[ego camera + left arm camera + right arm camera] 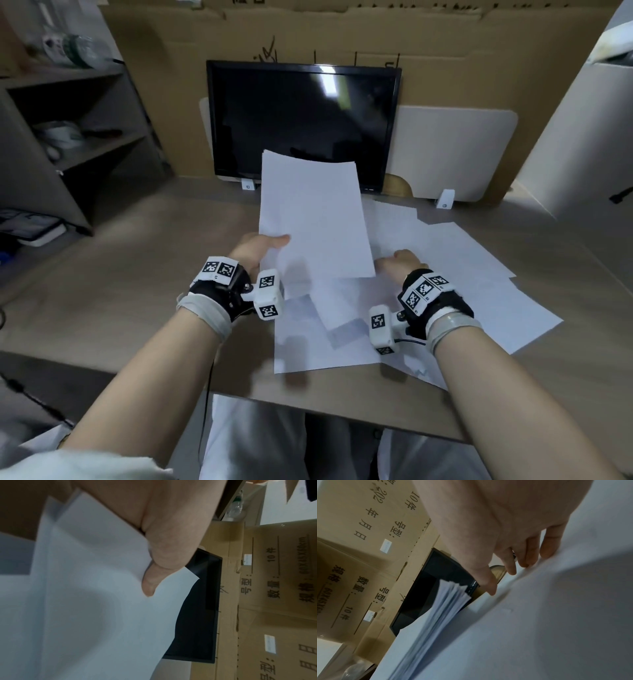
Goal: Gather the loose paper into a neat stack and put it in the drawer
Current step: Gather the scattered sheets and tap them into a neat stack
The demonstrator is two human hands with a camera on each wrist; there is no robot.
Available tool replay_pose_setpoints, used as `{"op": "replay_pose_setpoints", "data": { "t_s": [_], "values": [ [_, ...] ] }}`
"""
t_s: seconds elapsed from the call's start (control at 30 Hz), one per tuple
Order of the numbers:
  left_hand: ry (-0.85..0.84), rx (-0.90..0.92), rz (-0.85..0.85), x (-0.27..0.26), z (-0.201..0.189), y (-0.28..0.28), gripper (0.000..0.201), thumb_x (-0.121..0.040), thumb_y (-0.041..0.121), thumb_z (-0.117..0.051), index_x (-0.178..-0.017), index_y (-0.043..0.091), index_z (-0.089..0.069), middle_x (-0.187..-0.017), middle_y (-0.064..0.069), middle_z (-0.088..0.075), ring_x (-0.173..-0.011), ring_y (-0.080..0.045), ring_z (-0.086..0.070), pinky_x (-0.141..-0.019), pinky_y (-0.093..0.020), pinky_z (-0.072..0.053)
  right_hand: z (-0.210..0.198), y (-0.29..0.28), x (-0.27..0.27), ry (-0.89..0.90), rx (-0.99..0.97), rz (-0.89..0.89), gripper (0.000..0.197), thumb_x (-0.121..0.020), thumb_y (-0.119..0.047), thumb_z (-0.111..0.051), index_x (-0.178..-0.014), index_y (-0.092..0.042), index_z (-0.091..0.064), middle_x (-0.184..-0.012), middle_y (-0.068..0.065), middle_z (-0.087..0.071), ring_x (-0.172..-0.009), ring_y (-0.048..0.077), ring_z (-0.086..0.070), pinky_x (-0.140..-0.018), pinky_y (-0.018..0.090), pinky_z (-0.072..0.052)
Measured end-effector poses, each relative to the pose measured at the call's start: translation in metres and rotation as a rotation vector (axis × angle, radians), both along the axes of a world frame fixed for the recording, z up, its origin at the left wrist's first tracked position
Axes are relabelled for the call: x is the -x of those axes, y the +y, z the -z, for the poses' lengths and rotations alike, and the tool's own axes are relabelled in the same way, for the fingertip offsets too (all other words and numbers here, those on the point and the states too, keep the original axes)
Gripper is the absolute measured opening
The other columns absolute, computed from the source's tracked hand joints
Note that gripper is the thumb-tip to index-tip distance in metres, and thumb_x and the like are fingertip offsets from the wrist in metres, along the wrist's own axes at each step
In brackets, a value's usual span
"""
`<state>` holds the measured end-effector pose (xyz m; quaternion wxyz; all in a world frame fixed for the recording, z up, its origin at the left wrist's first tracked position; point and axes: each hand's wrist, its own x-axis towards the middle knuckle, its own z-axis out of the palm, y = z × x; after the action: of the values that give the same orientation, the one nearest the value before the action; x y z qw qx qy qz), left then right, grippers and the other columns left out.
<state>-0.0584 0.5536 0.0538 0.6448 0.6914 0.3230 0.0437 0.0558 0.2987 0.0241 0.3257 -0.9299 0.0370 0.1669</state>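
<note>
Across the desk [137, 274], in front of the dark monitor [301, 120], loose sheets [462, 260] lie fanned and overlapping, most of them spread to the right of the person and toward the near edge. Their long axes run every which way, some toward the monitor, some slanting right.

Raised above them is the gathered stack [313, 219], tilted up off the desk with its long axis running away from the person toward the screen. Its far end points at the monitor and its near short edge hangs over the scattered sheets. From the right wrist view its sheets look splayed along one edge, not yet squared.

Holding it is the left hand [258, 248], clamped on the stack's left long edge near the bottom corner, thumb [150, 582] on top and fingers underneath.

Lower and to the right of the stack, the right hand [400, 262] rests on the loose sheets, fingers [547, 545] fairly straight and pressing on the paper, clutching nothing. It is clearly the nearer hand to what is left, so my guess is it feeds the next sheet leftward and up to the stack.

No drawer shows anywhere.
</note>
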Motion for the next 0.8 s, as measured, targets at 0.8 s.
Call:
{"op": "replay_pose_setpoints", "data": {
  "t_s": [0.8],
  "values": [
    [-0.011,0.065,-0.099,0.037,0.014,0.042,0.038,-0.098,0.024,-0.067,-0.126,0.0,-0.06,-0.094,-0.007,-0.069,-0.077,-0.022,-0.066,-0.06,-0.032,-0.049,-0.002,0.059,0.019,0.025,-0.377,-0.002,0.048,-0.095,-0.018,-0.059,-0.138,0.002,-0.048,-0.128,0.018,-0.06,-0.116,0.035,-0.06,-0.097,0.036,-0.048]
  ]
}}
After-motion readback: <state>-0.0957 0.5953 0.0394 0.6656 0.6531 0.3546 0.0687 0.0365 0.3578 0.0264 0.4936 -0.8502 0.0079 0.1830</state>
